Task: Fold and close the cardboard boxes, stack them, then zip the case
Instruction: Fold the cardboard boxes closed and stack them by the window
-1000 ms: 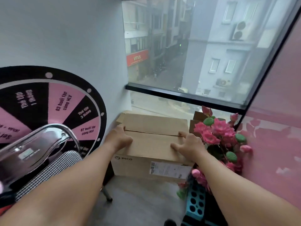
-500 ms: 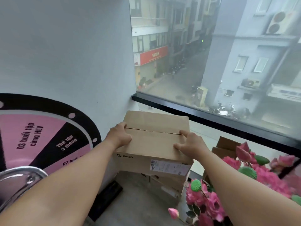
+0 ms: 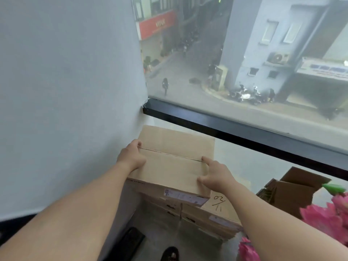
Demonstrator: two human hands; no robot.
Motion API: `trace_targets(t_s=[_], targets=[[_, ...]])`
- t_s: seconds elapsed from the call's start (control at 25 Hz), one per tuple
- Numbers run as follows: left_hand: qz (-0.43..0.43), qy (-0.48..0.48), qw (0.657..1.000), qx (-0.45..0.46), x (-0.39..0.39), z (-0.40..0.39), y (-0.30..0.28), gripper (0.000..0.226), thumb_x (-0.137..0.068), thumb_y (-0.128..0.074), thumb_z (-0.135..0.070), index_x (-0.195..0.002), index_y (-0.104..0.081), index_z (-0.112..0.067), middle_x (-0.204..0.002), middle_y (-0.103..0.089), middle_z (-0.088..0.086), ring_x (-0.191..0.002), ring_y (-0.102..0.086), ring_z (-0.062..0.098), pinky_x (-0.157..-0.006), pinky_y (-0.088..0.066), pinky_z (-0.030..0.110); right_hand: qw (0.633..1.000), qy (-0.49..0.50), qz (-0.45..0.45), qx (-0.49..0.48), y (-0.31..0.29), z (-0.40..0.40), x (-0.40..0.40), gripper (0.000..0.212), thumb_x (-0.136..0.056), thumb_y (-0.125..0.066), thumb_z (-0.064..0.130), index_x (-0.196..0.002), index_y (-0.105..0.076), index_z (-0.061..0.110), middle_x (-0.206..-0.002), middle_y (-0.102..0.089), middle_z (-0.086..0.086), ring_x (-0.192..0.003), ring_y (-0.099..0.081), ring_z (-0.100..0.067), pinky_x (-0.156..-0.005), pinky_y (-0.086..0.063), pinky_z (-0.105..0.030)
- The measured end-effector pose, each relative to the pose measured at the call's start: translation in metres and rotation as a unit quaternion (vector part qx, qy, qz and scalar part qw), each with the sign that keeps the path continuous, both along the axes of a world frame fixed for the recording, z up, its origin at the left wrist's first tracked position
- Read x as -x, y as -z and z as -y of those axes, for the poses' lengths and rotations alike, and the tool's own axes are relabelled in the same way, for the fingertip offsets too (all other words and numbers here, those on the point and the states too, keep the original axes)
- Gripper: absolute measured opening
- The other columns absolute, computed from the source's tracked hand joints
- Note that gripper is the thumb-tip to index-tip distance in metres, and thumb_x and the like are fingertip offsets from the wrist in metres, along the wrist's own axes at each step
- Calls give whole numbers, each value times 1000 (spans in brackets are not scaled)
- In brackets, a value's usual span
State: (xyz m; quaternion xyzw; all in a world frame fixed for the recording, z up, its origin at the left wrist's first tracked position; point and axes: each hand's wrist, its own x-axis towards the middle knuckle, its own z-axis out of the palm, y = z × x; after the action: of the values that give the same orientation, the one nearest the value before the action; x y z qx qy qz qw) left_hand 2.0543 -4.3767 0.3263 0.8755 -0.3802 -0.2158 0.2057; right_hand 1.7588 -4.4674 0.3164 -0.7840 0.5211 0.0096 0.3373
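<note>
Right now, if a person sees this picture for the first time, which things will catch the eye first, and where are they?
In the centre, the left hand and the right hand press on the closed cardboard box, which sits on a stack of boxes in the corner beside the pale wall. Above, the large window shows a street. Bright pink flowers stand at the lower right.

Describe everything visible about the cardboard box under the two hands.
The top cardboard box is plain brown corrugated card, its two top flaps folded shut and meeting in a thin seam across the lid. A white shipping label sits on its near side. It rests level on a stack of boxes, beside the grey wall and below the window frame. The left hand grips its left edge at the seam; the right hand presses its right edge.
</note>
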Motion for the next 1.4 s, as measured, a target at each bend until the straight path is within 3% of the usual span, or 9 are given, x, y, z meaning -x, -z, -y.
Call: trace_targets(t_s=[0.12,0.32,0.6,0.76,0.84,0.96,1.04,1.2,1.4], targets=[[6,5,1000,-24,-46,47,34,56,-73,-61,-7,-124,-53,-28,-104,-54,-4,-91,-49,21,-78,-38,25,999,8,-2,-41,40,25,-43,83,-81,-67,23,-156,-30,26,-141,-54,-7,-124,-54,-30,-95,-44,-31],[-20,25,998,-58,-84,76,89,57,-74,-64,-6,-126,-54,-28,-104,-58,-3,-88,-52,19,-68,-40,22,996,22,-15,-86,96,49,-81,90,-78,-67,28,-156,-24,31,-131,-52,-9,-114,-57,-30,-86,-39,-26],[-8,56,994,-95,-104,68,133,65,-82,-67,-12,-143,-50,-20,-134,-61,8,-119,-58,29,-95,-45,27,996,28,-22,-81,131,47,-99,94,-77,-72,32,-157,-24,35,-133,-50,-6,-121,-54,-28,-97,-42,-29],[85,116,978,-151,-97,77,132,45,-84,-58,-13,-129,-55,-9,-134,-47,17,-119,-52,37,-99,-44,39,996,31,-21,-79,134,44,-101,94,-78,-75,35,-157,-25,32,-137,-47,-10,-123,-53,-29,-100,-41,-30],[150,143,960,-187,-82,84,121,34,-87,-55,-20,-119,-57,-10,-142,-38,21,-122,-49,39,-99,-44,43,995,42,-16,-84,128,42,-95,88,-82,-74,37,-157,-27,26,-140,-48,-11,-130,-49,-30,-104,-38,-30],[208,230,938,-154,-48,98,106,29,-90,-50,-33,-110,-58,-14,-123,-52,12,-112,-52,34,-92,-46,42,994,70,-11,-80,111,44,-70,77,-93,-62,47,-158,-30,22,-148,-49,-10,-139,-42,-28,-109,-35,-34],[182,288,931,-128,-16,110,95,36,-92,-45,-42,-114,-59,-17,-117,-57,8,-108,-55,30,-88,-47,40,993,99,-13,-70,97,44,-39,74,-96,-54,53,-158,-31,20,-154,-46,-5,-142,-39,-25,-112,-32,-35],[141,374,908,-126,68,137,68,55,-92,-42,-53,-132,-54,-17,-131,-60,7,-118,-57,28,-94,-49,43,979,195,2,-49,59,36,46,72,-96,-49,59,-156,-37,20,-157,-44,0,-142,-41,-23,-113,-33,-38],[105,477,867,-103,198,151,29,57,-91,-40,-55,-133,-53,-19,-134,-60,4,-120,-55,25,-91,-47,37,928,367,44,-41,11,-16,168,70,-93,-49,62,-151,-46,23,-154,-48,-2,-140,-43,-28,-111,-36,-40]])
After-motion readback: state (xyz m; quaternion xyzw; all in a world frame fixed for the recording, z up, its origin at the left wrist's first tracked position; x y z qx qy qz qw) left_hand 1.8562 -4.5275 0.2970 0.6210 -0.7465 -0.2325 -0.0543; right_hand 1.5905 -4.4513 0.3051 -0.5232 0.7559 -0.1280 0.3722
